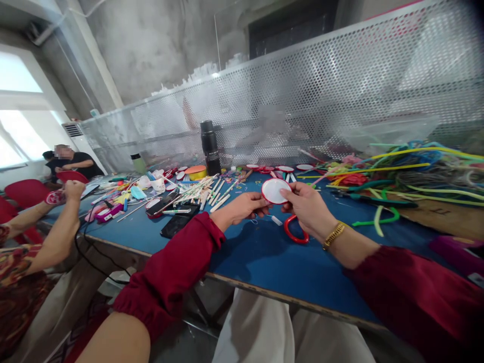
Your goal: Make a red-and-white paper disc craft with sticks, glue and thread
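A round white disc with a red rim (275, 191) is held up above the blue tabletop between both hands. My left hand (244, 207) pinches its lower left edge with thumb and fingers. My right hand (308, 204) grips the right side, its thumb lying on the white face. Just below the right hand, a red looped handle (296, 230) rests on the table, the rest of it hard to make out. A small white piece (276, 220) lies beside that loop.
A black bottle (210, 147) stands at the back before a perforated metal screen (302, 91). Printed sticks (212, 191) and a dark phone (177, 222) lie left. Coloured pipe cleaners (408, 171) heap up right. A co-worker's hands (73, 191) are at far left.
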A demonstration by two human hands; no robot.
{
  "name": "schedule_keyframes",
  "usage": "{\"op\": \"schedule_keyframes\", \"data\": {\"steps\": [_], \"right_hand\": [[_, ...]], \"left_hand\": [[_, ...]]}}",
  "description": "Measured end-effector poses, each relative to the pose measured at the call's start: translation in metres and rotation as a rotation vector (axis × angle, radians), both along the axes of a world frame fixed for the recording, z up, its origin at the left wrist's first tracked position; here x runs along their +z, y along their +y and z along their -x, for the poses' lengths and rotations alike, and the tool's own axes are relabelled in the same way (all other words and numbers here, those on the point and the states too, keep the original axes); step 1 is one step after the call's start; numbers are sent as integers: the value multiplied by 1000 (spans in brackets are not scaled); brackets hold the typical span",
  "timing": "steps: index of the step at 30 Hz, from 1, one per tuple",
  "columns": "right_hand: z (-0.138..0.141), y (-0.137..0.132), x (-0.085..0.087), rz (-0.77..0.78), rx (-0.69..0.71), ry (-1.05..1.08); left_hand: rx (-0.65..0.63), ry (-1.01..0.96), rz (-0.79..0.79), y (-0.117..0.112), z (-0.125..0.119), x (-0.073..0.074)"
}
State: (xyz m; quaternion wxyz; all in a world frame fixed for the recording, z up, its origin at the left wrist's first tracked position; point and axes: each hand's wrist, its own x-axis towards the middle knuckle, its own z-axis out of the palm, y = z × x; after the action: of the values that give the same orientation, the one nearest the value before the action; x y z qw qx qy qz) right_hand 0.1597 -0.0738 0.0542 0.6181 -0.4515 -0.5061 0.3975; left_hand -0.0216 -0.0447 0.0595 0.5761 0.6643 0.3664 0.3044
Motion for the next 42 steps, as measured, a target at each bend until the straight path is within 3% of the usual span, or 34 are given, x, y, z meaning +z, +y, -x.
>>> {"op": "schedule_keyframes", "data": {"steps": [11,17,20,25,42], "right_hand": [[-4,-3,6,-127,-19,-79],[-8,-4,3,-208,-34,-370],[-5,-3,-3,-270,-26,-497],[-4,-2,-8,-307,-41,-543],[-4,-3,-10,-173,-3,-484]], "left_hand": [[-145,94,-40,3,8,-4],[237,-146,-361,3,8,8],[218,-226,-479,2,10,16],[231,-161,-568,4,8,16],[206,-230,-416,10,4,9]]}}
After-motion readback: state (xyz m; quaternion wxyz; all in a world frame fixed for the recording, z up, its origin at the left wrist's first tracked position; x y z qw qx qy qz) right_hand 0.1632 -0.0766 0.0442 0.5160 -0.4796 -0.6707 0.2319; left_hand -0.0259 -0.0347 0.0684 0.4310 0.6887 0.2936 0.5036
